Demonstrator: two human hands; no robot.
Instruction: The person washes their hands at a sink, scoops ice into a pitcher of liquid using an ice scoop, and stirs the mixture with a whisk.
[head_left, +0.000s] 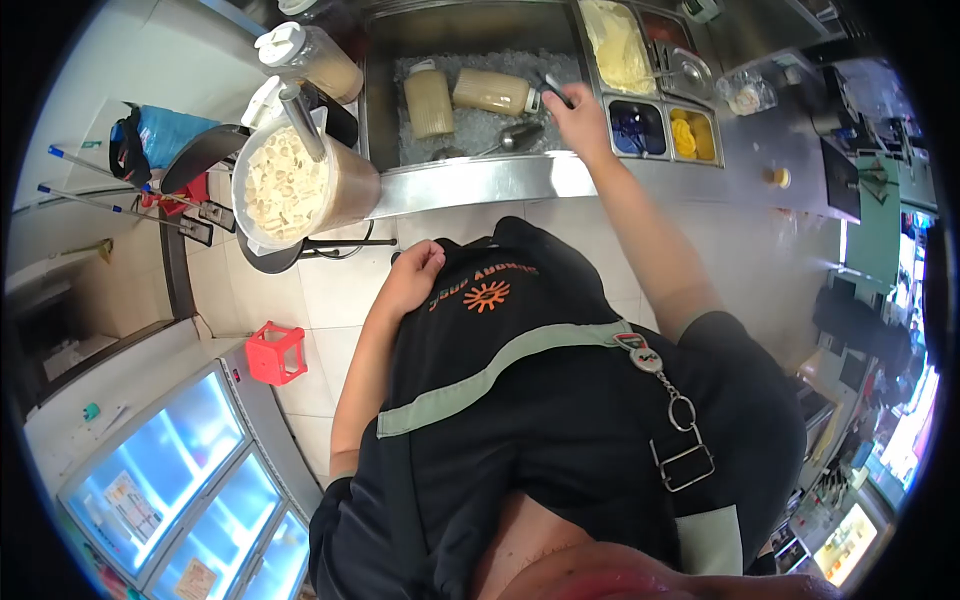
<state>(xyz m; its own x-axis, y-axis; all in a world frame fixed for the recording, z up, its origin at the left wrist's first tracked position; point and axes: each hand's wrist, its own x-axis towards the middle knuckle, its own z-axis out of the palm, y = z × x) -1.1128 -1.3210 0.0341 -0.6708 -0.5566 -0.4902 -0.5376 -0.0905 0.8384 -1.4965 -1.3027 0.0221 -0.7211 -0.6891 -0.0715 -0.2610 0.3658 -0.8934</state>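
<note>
Over the ice bin (380, 60) my right hand (582, 118) is closed around a black handle (556, 92); the kind of utensil does not show clearly. Crushed ice (470, 75) fills the bin's lower part. Just left of that hand, a ribbed bottle of tan liquid (490, 91) lies on the ice, its white cap toward my fingers. Another tan bottle (430, 103) rests farther left. A metal scoop (515, 137) lies near the bin's front edge. My left hand (418, 275) hangs in a loose fist against my black apron (540, 265), with nothing visible in it.
A large clear pitcher (350, 185) of pale, chunky contents stands left of the bin, with white-lidded jugs (315, 62) behind it. Food pans (637, 130) border the bin on the right. A red stool (277, 352) and a glass-front fridge (190, 470) are at lower left.
</note>
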